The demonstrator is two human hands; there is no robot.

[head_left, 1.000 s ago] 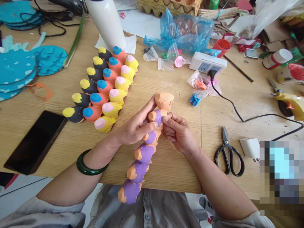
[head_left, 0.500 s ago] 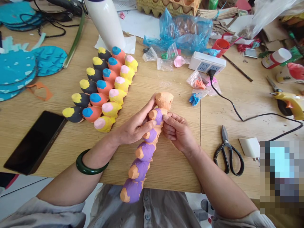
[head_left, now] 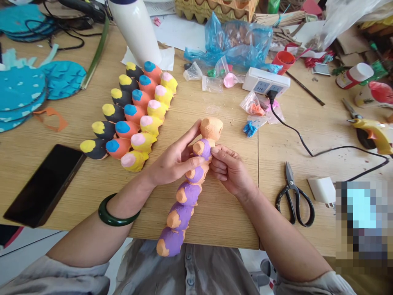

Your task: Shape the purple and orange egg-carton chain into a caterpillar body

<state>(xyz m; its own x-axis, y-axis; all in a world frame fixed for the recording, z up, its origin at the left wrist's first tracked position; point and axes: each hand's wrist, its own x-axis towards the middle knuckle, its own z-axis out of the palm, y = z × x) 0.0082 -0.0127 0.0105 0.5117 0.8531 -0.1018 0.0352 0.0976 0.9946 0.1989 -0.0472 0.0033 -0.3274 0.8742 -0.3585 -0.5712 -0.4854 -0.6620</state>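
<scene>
Labels first: bottle with white cap (head_left: pixel 353 76), red-and-white wrapper, print too small to read; the printed tub (head_left: pixel 372 94) beside it has red and green artwork, cut by glare and angle, wording can't be made out. White power strip (head_left: pixel 266 81) shows blue-grey socket faces, black plug in one, lettering not legible. Orange-and-purple bumpy strip (head_left: pixel 188 193) is in both hands, running from over the tabletop (head_left: pixel 227 223) down toward the person's shirt (head_left: pixel 172 272), plain orange bump at the far end. Left hand (head_left: pixel 172 159) is on its left side: index finger stretched up along the far bump, thumb laid over the front around the second and third bumps, strip gripped between; the other fingers are mostly hidden behind. Right hand (head_left: pixel 230 168) is on the right edge: thumb and index tips pinch at the second bump, remaining fingers curled into the palm just beside the strip. Black-handled scissors (head_left: pixel 295 194) lie right of the right forearm; black phone (head_left: pixel 44 184) and three painted bump rows (head_left: pixel 136 116) sit to the left.
</scene>
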